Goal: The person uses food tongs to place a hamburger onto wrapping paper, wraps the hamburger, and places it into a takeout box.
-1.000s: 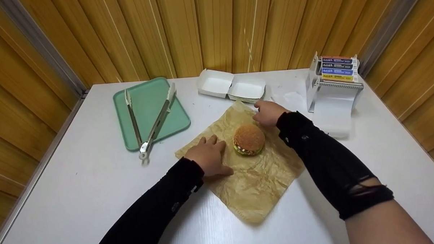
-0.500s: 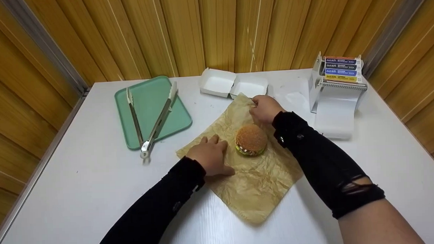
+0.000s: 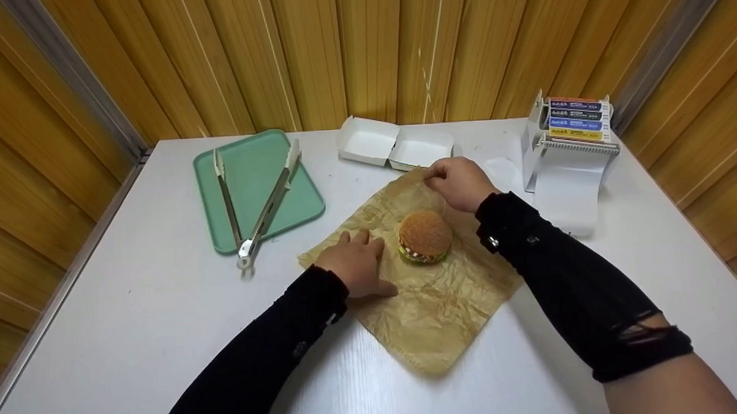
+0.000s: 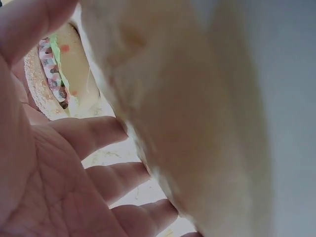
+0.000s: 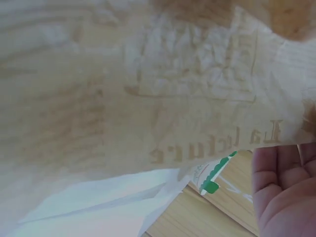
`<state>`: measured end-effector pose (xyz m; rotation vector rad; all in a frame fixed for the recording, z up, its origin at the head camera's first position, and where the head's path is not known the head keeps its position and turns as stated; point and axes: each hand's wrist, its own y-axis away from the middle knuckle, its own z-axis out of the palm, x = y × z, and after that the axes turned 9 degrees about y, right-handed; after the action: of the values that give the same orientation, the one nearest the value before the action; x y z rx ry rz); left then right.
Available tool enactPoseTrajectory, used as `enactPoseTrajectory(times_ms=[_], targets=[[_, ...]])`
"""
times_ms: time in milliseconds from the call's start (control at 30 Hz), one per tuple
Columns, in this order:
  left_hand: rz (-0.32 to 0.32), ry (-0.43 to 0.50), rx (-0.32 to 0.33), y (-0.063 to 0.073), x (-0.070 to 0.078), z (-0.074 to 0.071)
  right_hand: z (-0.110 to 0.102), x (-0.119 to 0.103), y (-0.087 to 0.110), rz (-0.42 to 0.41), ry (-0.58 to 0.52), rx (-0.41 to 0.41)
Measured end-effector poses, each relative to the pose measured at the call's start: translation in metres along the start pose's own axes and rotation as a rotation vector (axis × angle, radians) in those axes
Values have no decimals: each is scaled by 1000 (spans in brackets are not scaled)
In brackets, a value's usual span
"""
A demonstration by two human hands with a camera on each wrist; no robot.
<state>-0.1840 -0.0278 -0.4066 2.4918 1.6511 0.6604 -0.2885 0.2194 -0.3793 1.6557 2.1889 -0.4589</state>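
A hamburger (image 3: 424,235) with a sesame bun sits on a sheet of brown wrapping paper (image 3: 437,327), its lettuce edge facing the near side. My left hand (image 3: 353,266) rests with spread fingers on the left part of the paper, beside the hamburger. At the far corner, my right hand (image 3: 463,184) pinches the paper between thumb and fingers and holds that corner raised. In the right wrist view, the lifted sheet (image 5: 197,113) with reversed print covers most of the picture. The left wrist view shows the hamburger (image 4: 59,69) past my fingers, beside a blurred paper edge.
An opened white burger box (image 3: 369,139) lies behind the paper. Metal tongs (image 3: 265,220) lie across a green tray (image 3: 251,196) at the left. At the back right stands a rack (image 3: 577,120) of labelled packs with a white sheet hanging from it. Wooden panels (image 3: 369,60) enclose the table.
My right hand has taken hold of the paper's far corner, lifted it and drawn it slightly to the right. The left hand and the hamburger stay where they were.
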Motion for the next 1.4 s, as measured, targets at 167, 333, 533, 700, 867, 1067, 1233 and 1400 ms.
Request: enactPoseTrajectory(times_ms=[167,333,533,700,867,1067,1233,1400], targets=[[-19,-6,-14,-2,1,1,-1,1,14,-31,-23,30],[-41,-6,-27,-5,0,0,1,2,30,-80,-40,51],[-43,-19,-24,-5,0,-2,7,0,53,-96,-19,32],[-40,-25,-22,-5,0,-3,14,1,69,-188,52,56],[-29,-30,-9,-6,0,-4,23,3,83,-284,143,71],[-36,-36,5,-8,0,-2,26,2,97,-307,226,9],[-61,-18,42,-4,4,-2,33,-5,104,-307,286,33],[-36,66,241,10,20,-14,40,-14,106,-300,368,134]])
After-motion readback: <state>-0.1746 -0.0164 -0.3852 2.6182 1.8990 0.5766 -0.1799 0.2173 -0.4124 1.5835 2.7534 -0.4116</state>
